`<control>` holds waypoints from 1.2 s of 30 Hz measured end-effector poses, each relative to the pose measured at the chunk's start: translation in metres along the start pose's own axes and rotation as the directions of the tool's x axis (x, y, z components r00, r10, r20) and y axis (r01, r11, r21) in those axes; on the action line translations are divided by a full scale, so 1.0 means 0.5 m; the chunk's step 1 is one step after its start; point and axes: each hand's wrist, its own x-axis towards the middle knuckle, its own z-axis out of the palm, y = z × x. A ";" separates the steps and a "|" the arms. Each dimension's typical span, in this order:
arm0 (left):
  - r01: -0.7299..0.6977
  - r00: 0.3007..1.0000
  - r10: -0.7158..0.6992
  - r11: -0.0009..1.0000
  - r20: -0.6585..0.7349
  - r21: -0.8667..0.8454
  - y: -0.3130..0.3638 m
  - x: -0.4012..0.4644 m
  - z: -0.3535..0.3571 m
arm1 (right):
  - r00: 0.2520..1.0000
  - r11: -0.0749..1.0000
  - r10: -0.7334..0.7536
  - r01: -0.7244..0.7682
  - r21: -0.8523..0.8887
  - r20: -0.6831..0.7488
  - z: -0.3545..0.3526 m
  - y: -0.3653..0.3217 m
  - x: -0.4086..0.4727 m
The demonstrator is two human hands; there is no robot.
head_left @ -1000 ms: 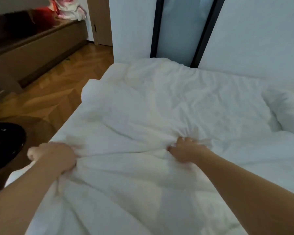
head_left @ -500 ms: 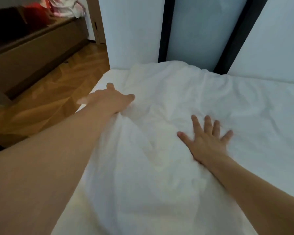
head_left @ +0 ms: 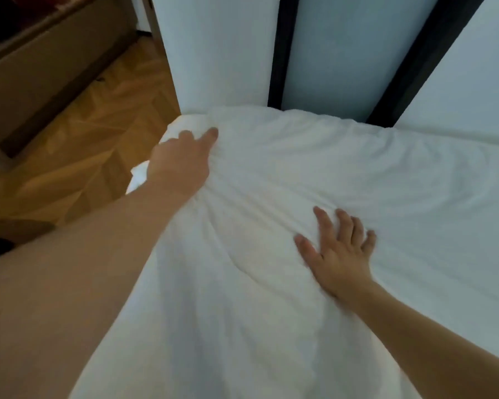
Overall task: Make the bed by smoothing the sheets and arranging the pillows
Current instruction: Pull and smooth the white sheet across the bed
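Left hand [head_left: 179, 165] farther toward wall [head_left: 222, 53], perhaps gripping white duvet [head_left: 300, 174].

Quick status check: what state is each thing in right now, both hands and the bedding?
Left hand: fingers straight, pressing the duvet near the bed's far left corner.
Right hand: flat, fingers spread, pressing the duvet.
Duvet: spread over the bed, creased between the hands, smoother to the right.
Pillows: none in view.

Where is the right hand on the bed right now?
In the head view, the right hand lies flat on the white sheet, lower right of the left hand.
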 end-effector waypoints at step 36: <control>0.363 0.927 -0.375 0.898 0.001 -0.248 0.085 0.151 0.168 | 0.933 0.975 -0.224 0.214 -0.064 -0.282 0.127 -0.052 0.142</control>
